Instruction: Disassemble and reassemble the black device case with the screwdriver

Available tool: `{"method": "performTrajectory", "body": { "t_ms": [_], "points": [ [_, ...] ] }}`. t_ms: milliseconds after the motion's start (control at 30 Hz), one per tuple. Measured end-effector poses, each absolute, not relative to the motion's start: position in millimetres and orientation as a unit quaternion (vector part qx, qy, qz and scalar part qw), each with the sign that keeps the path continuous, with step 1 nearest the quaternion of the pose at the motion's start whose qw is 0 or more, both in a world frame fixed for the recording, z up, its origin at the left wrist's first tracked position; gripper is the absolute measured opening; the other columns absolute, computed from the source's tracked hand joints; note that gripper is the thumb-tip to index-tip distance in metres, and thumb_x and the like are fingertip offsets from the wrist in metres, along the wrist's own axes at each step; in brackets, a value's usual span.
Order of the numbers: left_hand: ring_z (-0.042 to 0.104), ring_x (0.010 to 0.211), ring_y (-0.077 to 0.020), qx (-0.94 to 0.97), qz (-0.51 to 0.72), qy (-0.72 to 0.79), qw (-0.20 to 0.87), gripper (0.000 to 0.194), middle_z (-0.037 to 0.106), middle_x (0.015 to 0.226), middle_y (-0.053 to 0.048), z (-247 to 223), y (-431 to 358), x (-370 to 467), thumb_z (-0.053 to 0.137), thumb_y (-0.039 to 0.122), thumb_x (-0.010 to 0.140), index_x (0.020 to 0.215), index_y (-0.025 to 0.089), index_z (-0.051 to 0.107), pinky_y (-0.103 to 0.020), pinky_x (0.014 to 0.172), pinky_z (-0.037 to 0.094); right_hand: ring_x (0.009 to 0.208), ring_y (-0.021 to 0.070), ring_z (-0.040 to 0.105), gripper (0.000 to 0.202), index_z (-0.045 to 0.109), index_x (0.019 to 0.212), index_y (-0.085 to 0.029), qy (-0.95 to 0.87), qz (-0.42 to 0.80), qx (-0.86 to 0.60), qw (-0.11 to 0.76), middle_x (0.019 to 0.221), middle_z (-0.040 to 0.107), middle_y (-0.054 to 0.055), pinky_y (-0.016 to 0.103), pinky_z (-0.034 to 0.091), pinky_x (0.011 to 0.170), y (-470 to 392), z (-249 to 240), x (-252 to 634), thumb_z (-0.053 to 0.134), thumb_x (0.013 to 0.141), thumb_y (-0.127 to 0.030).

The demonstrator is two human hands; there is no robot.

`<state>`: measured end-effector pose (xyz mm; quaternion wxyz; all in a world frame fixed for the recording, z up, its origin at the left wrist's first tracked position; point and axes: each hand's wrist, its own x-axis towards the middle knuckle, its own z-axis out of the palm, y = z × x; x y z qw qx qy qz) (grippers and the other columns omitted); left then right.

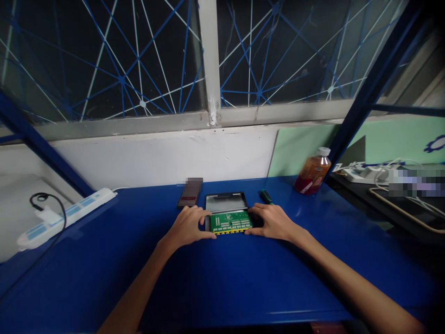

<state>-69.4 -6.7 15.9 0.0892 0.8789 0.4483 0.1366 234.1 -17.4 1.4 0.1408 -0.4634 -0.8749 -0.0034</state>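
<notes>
A green circuit board [231,221] with a yellow strip along its near edge lies between my two hands. My left hand [190,226] grips its left end, thumb at the near corner and fingers at the far side. At the right end, my right hand [269,221] holds it the same way. Directly behind the board is a dark, shallow case part [225,202] with a grey inside. Some of a grey surface shows at the board's left edge. Beyond my left hand lies a dark phone-like slab [190,192], and a green and black tool handle [266,196] is behind my right hand.
On the blue table [222,283], a white power strip [69,217] with a black cable sits at the left. A bottle of reddish drink [313,171] stands at the back right. Blue metal posts rise at both sides, and cables lie on a dark surface at the far right.
</notes>
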Motion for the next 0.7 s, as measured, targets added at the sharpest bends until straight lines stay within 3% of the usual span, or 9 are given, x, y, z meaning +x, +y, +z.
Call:
{"method": "performTrajectory", "body": {
  "t_ms": [433,700],
  "points": [
    [0.056,0.071,-0.0202,0.860,0.198,0.448,0.142,0.047,0.059,0.071,0.001,17,-10,-68,0.069,0.049,0.064,0.100,0.020,0.062,-0.031,0.067,0.037,0.070,0.0203,0.061,0.057,0.063,0.103,-0.016,-0.868,0.015,-0.465,0.176,0.087,0.067,0.007,0.028,0.035,0.057,-21,9,235,0.062,0.074,-0.064],
    [0.054,0.068,-0.0143,0.840,0.259,0.440,0.185,0.053,0.056,0.075,0.004,21,-10,-63,0.070,0.040,0.069,0.112,0.022,0.046,-0.027,0.062,0.040,0.071,0.0185,0.062,0.049,0.054,0.110,-0.017,-0.843,0.024,-0.461,0.276,0.092,0.067,0.008,0.029,0.043,0.062,-24,13,235,0.063,0.078,-0.052]
  ]
}}
